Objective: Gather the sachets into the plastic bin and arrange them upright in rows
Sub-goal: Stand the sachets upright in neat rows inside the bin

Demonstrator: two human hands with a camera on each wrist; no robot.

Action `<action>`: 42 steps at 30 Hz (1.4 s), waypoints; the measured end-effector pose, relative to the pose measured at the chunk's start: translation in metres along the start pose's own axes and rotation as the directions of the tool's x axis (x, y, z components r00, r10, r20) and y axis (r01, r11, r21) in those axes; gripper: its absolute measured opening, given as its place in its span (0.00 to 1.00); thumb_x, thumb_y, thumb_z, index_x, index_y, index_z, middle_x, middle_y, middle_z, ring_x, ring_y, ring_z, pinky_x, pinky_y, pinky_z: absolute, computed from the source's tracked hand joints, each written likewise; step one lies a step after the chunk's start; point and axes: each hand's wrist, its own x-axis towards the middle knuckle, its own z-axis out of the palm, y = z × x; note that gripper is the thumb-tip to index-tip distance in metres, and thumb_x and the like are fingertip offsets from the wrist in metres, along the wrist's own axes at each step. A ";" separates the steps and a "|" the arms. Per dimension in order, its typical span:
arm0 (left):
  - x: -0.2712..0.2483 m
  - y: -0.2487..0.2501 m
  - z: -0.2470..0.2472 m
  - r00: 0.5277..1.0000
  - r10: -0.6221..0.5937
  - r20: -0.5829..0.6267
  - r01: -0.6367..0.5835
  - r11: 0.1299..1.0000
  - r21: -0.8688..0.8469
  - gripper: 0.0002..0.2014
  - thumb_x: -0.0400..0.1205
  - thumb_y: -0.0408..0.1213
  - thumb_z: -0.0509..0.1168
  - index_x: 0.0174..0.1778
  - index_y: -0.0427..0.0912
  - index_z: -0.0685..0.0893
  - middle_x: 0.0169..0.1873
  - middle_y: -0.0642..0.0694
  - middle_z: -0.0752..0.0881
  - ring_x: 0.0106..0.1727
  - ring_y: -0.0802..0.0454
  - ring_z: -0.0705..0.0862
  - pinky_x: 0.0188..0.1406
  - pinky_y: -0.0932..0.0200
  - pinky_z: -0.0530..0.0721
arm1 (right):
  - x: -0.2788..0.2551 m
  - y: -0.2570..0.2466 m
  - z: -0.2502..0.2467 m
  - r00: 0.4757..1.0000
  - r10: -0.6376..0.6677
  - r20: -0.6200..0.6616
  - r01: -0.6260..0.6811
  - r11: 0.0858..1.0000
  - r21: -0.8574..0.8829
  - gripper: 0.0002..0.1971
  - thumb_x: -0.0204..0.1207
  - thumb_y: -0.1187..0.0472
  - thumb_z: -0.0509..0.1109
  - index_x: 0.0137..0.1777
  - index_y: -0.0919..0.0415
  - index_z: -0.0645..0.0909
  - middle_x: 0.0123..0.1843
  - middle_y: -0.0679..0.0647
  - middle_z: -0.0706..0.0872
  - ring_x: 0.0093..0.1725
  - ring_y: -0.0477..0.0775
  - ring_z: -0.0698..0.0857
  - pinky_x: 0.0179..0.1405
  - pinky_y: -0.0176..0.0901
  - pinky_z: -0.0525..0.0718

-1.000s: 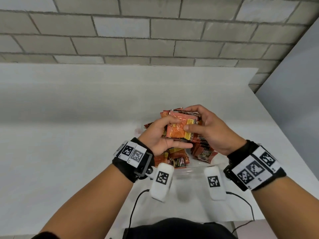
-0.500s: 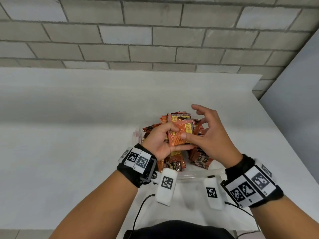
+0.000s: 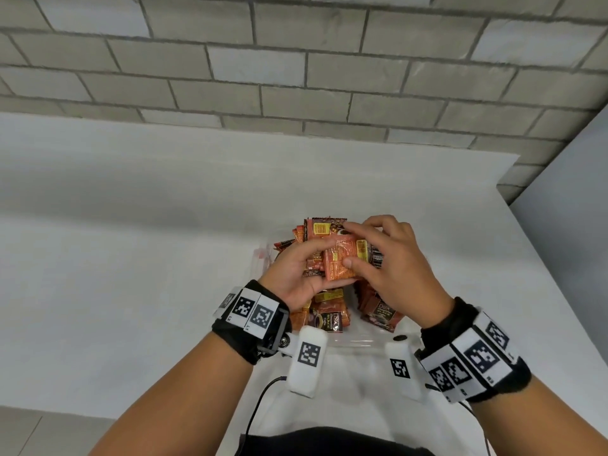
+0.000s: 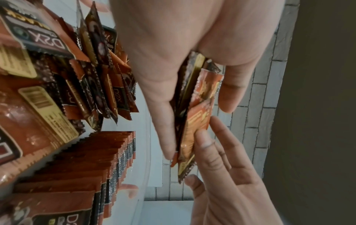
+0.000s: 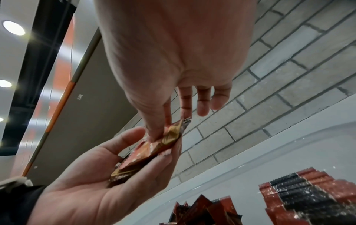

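Gripping a small stack of orange-brown foil sachets [image 3: 340, 263] between thumb and fingers, the left hand [image 3: 296, 278] holds it above the clear plastic bin [image 3: 263, 258] on the white desk [image 3: 131, 258]. Right hand [image 3: 394, 268] pinches the stack's front sachet. Below, a neat upright row of sachets [image 4: 108, 159] stands in the bin beside looser ones [image 4: 100, 76].

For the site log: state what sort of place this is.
Likely an indoor recording or work station, not a home: a bare white table against a grey block wall, with recessed ceiling lights overhead. Nothing shows more.
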 end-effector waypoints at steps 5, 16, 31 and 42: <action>0.002 -0.004 -0.001 0.999 0.014 -0.033 -0.013 0.999 0.033 0.17 0.73 0.29 0.66 0.58 0.32 0.83 0.57 0.31 0.85 0.58 0.36 0.86 0.54 0.41 0.87 | -0.002 0.005 -0.008 0.994 0.104 -0.025 -0.104 0.995 0.001 0.24 0.75 0.53 0.74 0.71 0.52 0.78 0.53 0.46 0.73 0.56 0.49 0.73 0.55 0.39 0.71; 0.003 -0.005 -0.002 0.998 0.057 -0.023 -0.052 0.984 0.169 0.16 0.77 0.19 0.65 0.58 0.37 0.83 0.49 0.41 0.90 0.51 0.46 0.90 0.49 0.53 0.89 | -0.008 -0.003 -0.006 0.827 0.494 0.269 -0.545 0.586 0.599 0.07 0.82 0.54 0.65 0.55 0.49 0.82 0.45 0.42 0.89 0.40 0.33 0.85 0.38 0.30 0.78; 0.005 0.011 -0.018 1.000 -0.025 -0.004 0.025 0.982 0.185 0.10 0.79 0.24 0.66 0.54 0.38 0.81 0.48 0.43 0.91 0.50 0.48 0.90 0.46 0.48 0.90 | -0.001 -0.016 0.003 0.788 0.578 0.215 -0.516 0.428 0.742 0.09 0.81 0.66 0.64 0.58 0.61 0.82 0.50 0.55 0.91 0.47 0.51 0.90 0.38 0.38 0.86; 0.006 0.019 -0.022 0.990 -0.134 0.051 0.118 0.964 0.240 0.12 0.85 0.36 0.59 0.60 0.35 0.79 0.46 0.32 0.90 0.41 0.36 0.90 0.39 0.51 0.90 | 0.000 -0.012 -0.010 0.784 0.603 0.148 -0.520 0.507 0.687 0.10 0.79 0.69 0.66 0.56 0.58 0.83 0.50 0.56 0.90 0.47 0.55 0.89 0.51 0.51 0.84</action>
